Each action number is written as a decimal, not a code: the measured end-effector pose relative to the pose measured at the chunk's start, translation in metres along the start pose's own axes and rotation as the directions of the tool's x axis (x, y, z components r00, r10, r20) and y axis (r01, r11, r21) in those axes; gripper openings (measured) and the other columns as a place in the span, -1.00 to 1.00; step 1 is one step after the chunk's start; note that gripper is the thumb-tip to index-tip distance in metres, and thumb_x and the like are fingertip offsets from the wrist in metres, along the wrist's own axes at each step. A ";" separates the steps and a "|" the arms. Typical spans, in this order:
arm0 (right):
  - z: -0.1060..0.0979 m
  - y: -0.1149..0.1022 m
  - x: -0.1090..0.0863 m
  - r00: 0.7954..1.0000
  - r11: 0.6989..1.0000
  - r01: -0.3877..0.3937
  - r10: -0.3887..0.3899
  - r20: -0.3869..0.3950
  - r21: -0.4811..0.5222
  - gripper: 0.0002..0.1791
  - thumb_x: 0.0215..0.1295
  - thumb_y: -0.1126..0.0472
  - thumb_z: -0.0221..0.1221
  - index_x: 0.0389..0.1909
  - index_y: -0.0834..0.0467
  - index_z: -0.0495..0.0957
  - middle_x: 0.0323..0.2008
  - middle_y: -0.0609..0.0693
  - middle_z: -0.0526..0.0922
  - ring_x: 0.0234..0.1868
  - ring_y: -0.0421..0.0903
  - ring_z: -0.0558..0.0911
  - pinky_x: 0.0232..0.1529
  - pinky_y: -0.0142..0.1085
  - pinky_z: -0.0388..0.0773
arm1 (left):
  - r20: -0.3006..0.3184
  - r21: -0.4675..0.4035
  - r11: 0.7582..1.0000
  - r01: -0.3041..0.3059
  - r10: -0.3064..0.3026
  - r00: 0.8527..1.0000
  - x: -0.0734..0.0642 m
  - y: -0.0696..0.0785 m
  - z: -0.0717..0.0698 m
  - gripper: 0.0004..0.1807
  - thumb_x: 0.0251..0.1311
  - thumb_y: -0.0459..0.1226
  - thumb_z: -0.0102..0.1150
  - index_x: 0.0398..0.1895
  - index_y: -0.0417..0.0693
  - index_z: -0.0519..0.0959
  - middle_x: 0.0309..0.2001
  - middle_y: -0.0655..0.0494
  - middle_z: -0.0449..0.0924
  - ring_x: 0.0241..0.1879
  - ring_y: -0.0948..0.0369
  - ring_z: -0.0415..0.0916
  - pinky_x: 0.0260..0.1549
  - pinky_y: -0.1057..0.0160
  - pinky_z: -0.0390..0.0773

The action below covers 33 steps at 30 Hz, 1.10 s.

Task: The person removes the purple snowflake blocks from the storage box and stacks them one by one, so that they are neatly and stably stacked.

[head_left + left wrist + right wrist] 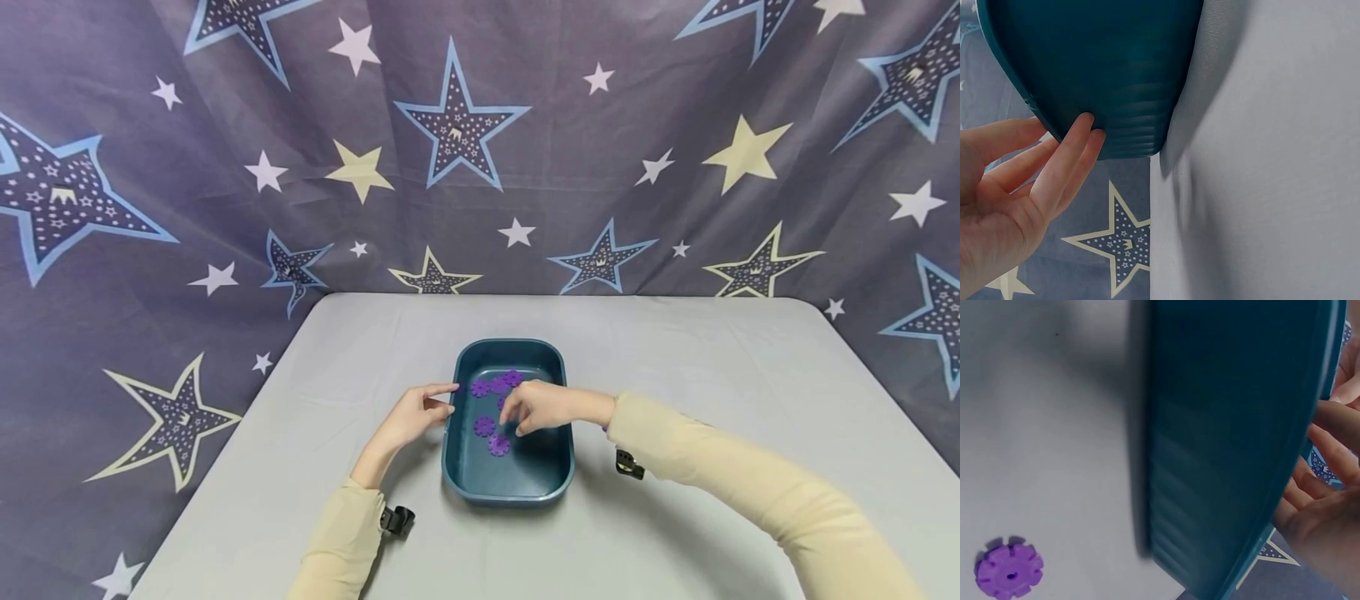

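the left hand rests loose fingers against the side of a teal bin on the table. the right hand reaches in over purple discs — i can't tell whether it pinches one. another disc lies outside the bin.

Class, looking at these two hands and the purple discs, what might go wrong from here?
The right hand may nudge neighbouring purple discs, since several lie close together in the tray.

The tray might slide if bumped, as the left hand touches it at one side.

The loose disc on the table, outside the tray, could be overlooked.
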State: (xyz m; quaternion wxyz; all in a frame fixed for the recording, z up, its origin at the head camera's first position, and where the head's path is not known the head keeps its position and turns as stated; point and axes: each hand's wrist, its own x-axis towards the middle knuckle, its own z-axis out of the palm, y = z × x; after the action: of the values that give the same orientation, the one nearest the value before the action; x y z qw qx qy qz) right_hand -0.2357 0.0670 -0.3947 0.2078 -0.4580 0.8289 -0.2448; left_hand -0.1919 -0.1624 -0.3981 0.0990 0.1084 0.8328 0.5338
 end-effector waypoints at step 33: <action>0.024 0.002 0.021 0.997 0.995 -0.030 0.036 0.065 -0.092 -0.66 -0.09 0.38 0.28 -0.18 0.22 0.59 -0.27 0.08 0.52 -0.30 -0.07 0.53 -0.30 -0.52 0.45 | 0.017 0.000 1.000 -0.025 0.025 1.000 -0.002 0.002 -0.001 -0.58 0.10 -0.53 -0.03 0.07 -0.53 0.30 -0.19 -0.47 0.46 -0.21 -0.17 0.48 -0.28 0.18 0.58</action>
State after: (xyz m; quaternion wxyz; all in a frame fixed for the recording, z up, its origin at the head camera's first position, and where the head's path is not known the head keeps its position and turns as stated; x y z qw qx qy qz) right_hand -0.2341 0.0452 -0.4175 0.2180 -0.4613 0.8393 -0.1879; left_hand -0.1903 -0.1626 -0.3954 0.0994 0.1231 0.8305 0.5341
